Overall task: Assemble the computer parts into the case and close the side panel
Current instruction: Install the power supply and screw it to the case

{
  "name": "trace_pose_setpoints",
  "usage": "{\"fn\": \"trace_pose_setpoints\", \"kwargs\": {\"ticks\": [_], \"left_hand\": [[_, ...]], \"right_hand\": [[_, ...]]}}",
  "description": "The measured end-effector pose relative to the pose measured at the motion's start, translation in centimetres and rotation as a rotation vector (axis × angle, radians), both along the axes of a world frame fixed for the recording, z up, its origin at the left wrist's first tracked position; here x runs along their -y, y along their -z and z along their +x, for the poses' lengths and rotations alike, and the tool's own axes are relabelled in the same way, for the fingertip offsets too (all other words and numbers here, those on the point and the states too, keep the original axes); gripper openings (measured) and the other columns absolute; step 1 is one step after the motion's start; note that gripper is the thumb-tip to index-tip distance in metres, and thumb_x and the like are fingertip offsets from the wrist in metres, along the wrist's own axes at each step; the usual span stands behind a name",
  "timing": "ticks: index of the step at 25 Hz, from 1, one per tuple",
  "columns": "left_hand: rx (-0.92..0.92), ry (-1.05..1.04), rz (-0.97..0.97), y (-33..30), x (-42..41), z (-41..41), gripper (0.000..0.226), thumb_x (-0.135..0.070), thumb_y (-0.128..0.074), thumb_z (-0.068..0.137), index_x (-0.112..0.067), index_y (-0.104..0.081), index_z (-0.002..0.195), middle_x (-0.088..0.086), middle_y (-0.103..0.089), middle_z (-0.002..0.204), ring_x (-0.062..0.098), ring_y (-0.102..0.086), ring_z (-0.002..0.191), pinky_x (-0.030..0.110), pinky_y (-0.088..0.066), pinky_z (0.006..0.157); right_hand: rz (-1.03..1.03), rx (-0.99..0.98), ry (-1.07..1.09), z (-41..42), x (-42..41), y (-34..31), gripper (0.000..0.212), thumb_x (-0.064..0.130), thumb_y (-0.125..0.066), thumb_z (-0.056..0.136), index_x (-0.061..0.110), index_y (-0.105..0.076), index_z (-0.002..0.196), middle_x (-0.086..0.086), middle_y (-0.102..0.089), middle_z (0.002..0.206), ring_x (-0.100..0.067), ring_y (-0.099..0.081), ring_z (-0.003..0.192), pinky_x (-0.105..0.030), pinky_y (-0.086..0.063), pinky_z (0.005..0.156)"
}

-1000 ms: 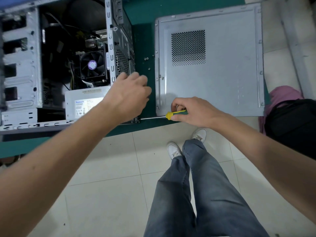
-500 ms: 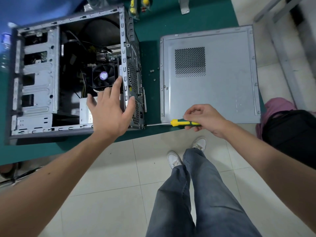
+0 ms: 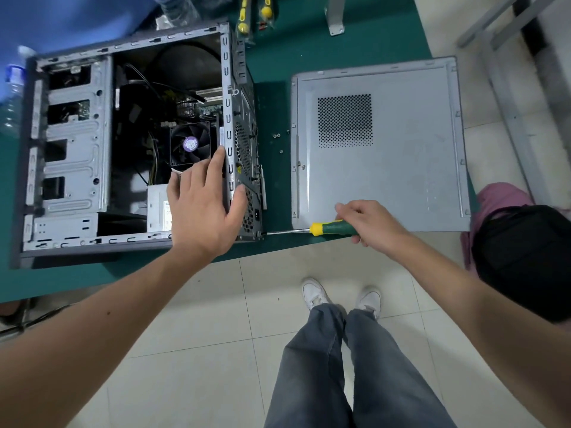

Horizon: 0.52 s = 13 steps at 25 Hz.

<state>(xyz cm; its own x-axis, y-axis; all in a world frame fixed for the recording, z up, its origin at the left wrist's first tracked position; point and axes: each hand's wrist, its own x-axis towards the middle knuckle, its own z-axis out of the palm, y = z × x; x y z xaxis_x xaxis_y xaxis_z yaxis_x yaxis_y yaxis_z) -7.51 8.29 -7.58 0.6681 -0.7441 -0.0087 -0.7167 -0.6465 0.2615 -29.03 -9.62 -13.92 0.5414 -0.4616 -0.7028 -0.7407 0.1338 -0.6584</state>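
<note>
here, the open metal computer case lies on its side on the green surface, its black fan showing. the left hand spreads flat, fingers straight, over its rear edge, hiding the power supply. the right hand grips a green-and-yellow screwdriver, its tip at the case's corner. the grey side panel, with a perforated vent, lies flat, overhanging the surface's edge.
</note>
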Motion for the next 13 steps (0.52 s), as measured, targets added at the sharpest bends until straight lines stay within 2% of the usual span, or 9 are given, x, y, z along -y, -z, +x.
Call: {"fn": "trace_pose_setpoints", "kwargs": {"ticks": [2,4,7,8,11,13], "left_hand": [[-0.002,0.0,0.006,-0.04,0.07,-0.07,0.063,-0.048,-0.034,0.095,-0.02,-0.029,0.151,0.005,-0.05,0.131,0.026,-0.041,0.125,0.052,-0.017,0.116],[-0.009,-0.003,0.008,-0.12,0.05,-0.06,0.063,-0.047,-0.034,0.095,-0.019,-0.03,0.151,0.005,-0.05,0.13,0.026,-0.041,0.124,0.053,-0.016,0.117],[-0.011,-0.007,0.015,-0.28,0.08,-0.14,0.062,-0.046,-0.035,0.095,-0.019,-0.03,0.151,0.005,-0.049,0.129,0.025,-0.039,0.126,0.053,-0.013,0.118],[-0.012,-0.007,0.018,-0.32,0.08,-0.17,0.062,-0.046,-0.035,0.095,-0.019,-0.03,0.151,0.006,-0.049,0.131,0.026,-0.038,0.128,0.053,-0.012,0.119],[-0.021,-0.008,0.023,-0.38,0.12,-0.13,0.063,-0.046,-0.035,0.095,-0.019,-0.03,0.151,0.007,-0.047,0.136,0.025,-0.036,0.131,0.053,-0.01,0.119],[-0.022,-0.009,0.026,-0.36,0.15,-0.11,0.063,-0.046,-0.035,0.095,-0.019,-0.029,0.151,0.007,-0.047,0.136,0.025,-0.035,0.131,0.053,-0.01,0.12]], "right_hand": [[0.105,0.067,0.044,-0.31,0.53,0.02,0.009,0.022,-0.064,0.091,0.014,-0.061,0.092,-0.001,-0.06,0.083,-0.014,-0.056,0.057,-0.025,-0.043,0.05],[0.195,0.125,0.115,-0.49,0.64,-0.1,0.007,0.013,-0.067,0.088,0.01,-0.061,0.091,-0.008,-0.062,0.084,-0.014,-0.055,0.053,-0.025,-0.043,0.047],[0.11,0.044,0.122,-0.07,0.27,0.1,0.032,0.036,-0.061,0.093,0.005,-0.064,0.089,-0.008,-0.067,0.07,-0.013,-0.049,0.045,-0.021,-0.036,0.043],[0.103,0.034,0.108,-0.02,0.32,0.08,0.032,0.038,-0.061,0.093,0.007,-0.065,0.088,-0.004,-0.065,0.069,-0.012,-0.048,0.047,-0.022,-0.036,0.045],[0.196,0.139,0.159,-0.27,0.88,0.04,0.007,0.02,-0.068,0.087,0.016,-0.062,0.089,0.0,-0.057,0.082,-0.013,-0.049,0.054,-0.024,-0.037,0.047],[0.133,0.119,0.168,-0.21,0.78,0.3,0.015,0.026,-0.068,0.088,0.013,-0.061,0.084,-0.003,-0.062,0.078,-0.013,-0.051,0.047,-0.024,-0.036,0.045]]}}
